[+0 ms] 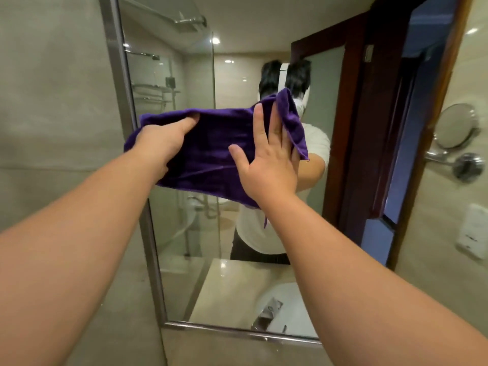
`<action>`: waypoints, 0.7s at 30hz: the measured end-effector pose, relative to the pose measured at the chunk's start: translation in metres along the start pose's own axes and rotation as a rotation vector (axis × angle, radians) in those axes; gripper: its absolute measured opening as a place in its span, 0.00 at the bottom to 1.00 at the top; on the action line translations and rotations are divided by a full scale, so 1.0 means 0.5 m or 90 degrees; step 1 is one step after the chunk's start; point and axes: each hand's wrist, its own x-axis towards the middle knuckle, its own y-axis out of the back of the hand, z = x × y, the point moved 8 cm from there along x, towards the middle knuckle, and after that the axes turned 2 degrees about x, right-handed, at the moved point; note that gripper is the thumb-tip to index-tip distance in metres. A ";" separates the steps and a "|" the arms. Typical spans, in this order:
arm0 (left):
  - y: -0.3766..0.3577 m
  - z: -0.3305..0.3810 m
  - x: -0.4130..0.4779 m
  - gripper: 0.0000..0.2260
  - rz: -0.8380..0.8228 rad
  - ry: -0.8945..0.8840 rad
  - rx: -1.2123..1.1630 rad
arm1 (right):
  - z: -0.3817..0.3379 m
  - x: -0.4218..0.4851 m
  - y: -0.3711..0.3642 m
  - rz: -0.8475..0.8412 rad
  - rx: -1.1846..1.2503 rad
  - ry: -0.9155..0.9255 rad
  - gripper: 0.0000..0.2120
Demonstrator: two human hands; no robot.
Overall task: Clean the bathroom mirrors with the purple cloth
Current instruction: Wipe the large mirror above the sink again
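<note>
Plain deep purple cloth [211, 149]. Silver mirror frame [116, 75], pale beige-grey wall tiles [52, 101], dark red-brown door frame [351, 128]. Reflected shirt [317, 143] white, reflected hair [269, 77] black, round wall mirror [454, 126] chrome-rimmed, basin [290, 299] white

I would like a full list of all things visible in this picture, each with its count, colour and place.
purple cloth: one, purple, held spread in front of the large mirror.
large mirror: one, steel-framed, on the wall ahead.
round mirror: one, chrome, on an arm on the right wall.
wall box: one, white, on the right wall below the round mirror; its kind is unclear.
wall tiles: beige, left of the large mirror.
left hand: one, grips the cloth's left part.
right hand: one, fingers straight, flat on the cloth's right part.
</note>
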 end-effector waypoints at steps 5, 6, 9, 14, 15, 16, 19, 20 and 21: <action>-0.077 -0.156 -0.067 0.54 0.045 0.017 0.191 | 0.127 -0.173 -0.042 -0.019 -0.007 -0.067 0.40; -0.101 -0.218 -0.097 0.54 0.043 0.049 0.228 | 0.166 -0.230 -0.060 -0.050 -0.022 -0.093 0.40; -0.173 -0.421 -0.215 0.49 -0.006 0.159 0.304 | 0.282 -0.416 -0.114 -0.166 -0.091 -0.163 0.38; -0.262 -0.618 -0.335 0.42 -0.102 0.244 0.310 | 0.413 -0.609 -0.154 -0.291 -0.135 -0.190 0.41; -0.263 -0.622 -0.337 0.42 -0.095 0.248 0.319 | 0.417 -0.613 -0.145 -0.280 -0.130 -0.171 0.41; -0.263 -0.617 -0.339 0.43 -0.087 0.247 0.321 | 0.416 -0.612 -0.133 -0.275 -0.124 -0.157 0.40; -0.267 -0.555 -0.335 0.44 -0.075 0.223 0.269 | 0.409 -0.566 -0.090 -0.275 -0.089 -0.192 0.38; -0.274 -0.518 -0.332 0.44 -0.074 0.205 0.251 | 0.409 -0.528 -0.067 -0.255 -0.083 -0.205 0.38; -0.284 -0.474 -0.329 0.45 -0.073 0.183 0.234 | 0.407 -0.482 -0.040 -0.229 -0.081 -0.213 0.38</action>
